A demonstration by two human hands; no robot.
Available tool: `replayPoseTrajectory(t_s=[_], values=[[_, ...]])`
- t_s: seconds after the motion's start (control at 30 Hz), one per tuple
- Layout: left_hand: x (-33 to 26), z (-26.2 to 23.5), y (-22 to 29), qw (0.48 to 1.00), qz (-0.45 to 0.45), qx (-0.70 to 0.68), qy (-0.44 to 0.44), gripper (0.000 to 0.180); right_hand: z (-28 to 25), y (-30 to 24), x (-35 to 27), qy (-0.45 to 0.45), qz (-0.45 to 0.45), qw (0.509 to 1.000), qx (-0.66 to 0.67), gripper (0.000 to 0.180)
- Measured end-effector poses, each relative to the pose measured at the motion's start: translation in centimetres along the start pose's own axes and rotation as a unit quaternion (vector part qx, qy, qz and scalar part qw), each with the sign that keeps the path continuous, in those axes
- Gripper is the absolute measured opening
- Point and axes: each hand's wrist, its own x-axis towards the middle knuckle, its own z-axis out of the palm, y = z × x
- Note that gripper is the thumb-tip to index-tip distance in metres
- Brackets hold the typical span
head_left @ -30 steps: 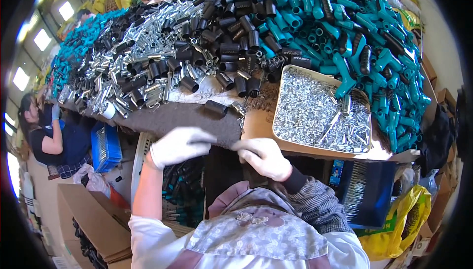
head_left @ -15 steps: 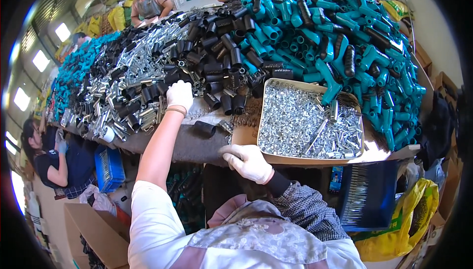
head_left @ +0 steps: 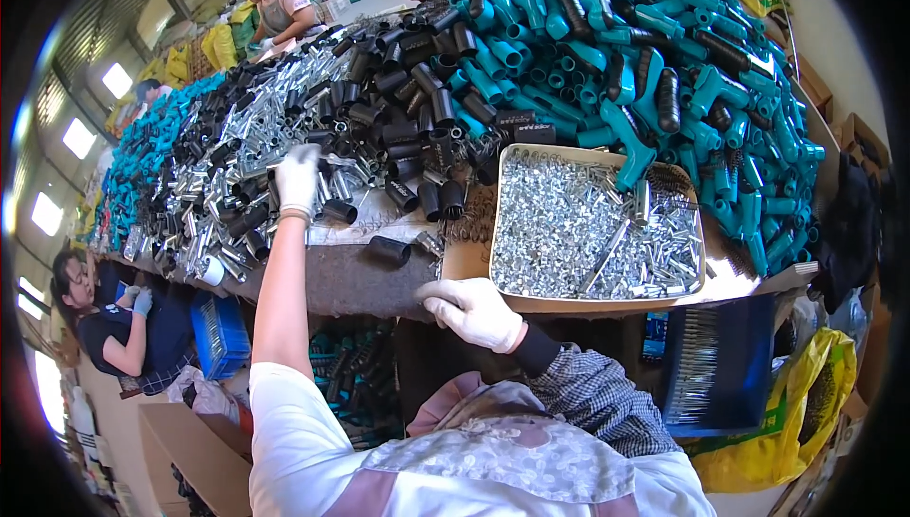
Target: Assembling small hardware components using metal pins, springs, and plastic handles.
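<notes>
My gloved left hand [head_left: 297,179] reaches into a heap of silver metal tubes [head_left: 213,197] mixed with black sleeves [head_left: 408,138]. Its fingertips are blurred, so I cannot see whether they grip a part. My gloved right hand [head_left: 477,314] is at the table's front edge, left of the tray's near corner. Its fingers are curled in toward the thumb, and whatever they hold, if anything, is hidden. A loose black sleeve [head_left: 388,251] lies on the table between my hands. The cream tray [head_left: 494,266] holds many small silver parts.
Teal pistol-shaped housings [head_left: 621,138] are heaped behind and right of the tray. Thin coiled springs [head_left: 479,214] lie at its left side. Blue bins [head_left: 768,365] with metal rods stand below the table edge. Co-workers [head_left: 284,7] are across the table and at the far left.
My left hand has moved left, from the black sleeves onto the metal tubes. My right hand has hardly moved. The co-worker across the table has bent toward the work.
</notes>
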Motion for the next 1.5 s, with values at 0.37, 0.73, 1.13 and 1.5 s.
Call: replayPoseTrajectory(t_s=[0.37,0.73,1.13,1.5], values=[[-0.4,-0.9,6.0,0.986,0.049,0.097,-0.128,0.041,-0.6,0.0,-0.3,0.010,0.028,1.000,0.001,0.021],[-1.7,0.7,4.2,0.942,-0.001,0.271,-0.200,0.039,-0.1,-0.1,-0.3,0.001,0.020,0.999,0.024,0.019],[-27.2,-6.7,17.3,0.881,-0.255,-0.322,-0.234,0.018,2.6,-3.6,-1.9,0.098,-0.009,0.995,-0.009,0.040],[-30.4,-6.1,20.1,0.829,-0.043,-0.553,-0.070,0.043,4.4,-3.8,-4.7,-0.115,0.012,0.936,-0.332,0.036]])
